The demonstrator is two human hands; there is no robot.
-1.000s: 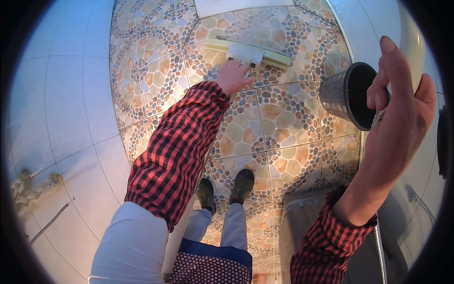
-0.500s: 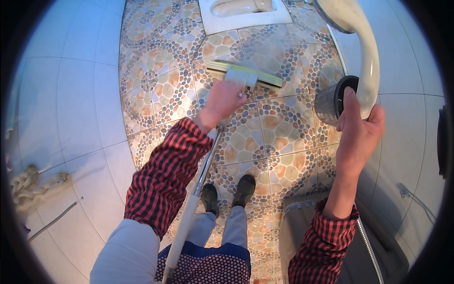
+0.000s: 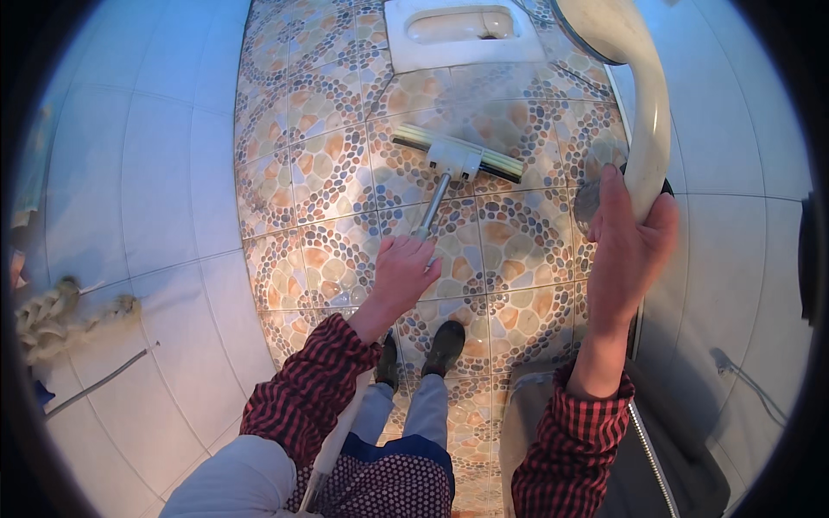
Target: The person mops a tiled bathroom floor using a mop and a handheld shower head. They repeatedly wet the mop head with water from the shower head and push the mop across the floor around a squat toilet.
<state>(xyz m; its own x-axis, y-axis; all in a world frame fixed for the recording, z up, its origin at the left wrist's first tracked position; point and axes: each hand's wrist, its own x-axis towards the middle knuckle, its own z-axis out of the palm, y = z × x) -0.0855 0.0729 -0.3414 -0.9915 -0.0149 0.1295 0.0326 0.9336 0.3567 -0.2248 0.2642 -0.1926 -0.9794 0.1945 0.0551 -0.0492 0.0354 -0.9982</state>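
Nearest: patterned apron over the lap. White grip of the mop comes up past it under the left forearm, probably so the long handle is steadied along the body while only 1 hand works it.

Left hand: fingers curled narrow round the chrome part of the handle, well short of the head; undersides hidden. Guess: a low hold gives better control of the head angle.

Right hand: wrapped round the lower handle of a white shower head, thumb on the near-left side, far fingers mostly hidden. Held up and forward, by the right wall; likely keeps it clear of the mop. Can't tell if water is running, spray face is turned away.

Metal hose runs down beside the right sleeve, over a dark grey object, type unclear.

2 dark shoes on the pebble-pattern tiles, a bit apart, presumably for balance.

Further out: mop head, 1 wide slanted bar with pale yellow edges, on the floor between shoes and toilet. Flat across the tiles, so the handle can lean back to the body.

Bin by the right wall, mostly behind the right hand.

Farthest: white squat toilet set in the floor.
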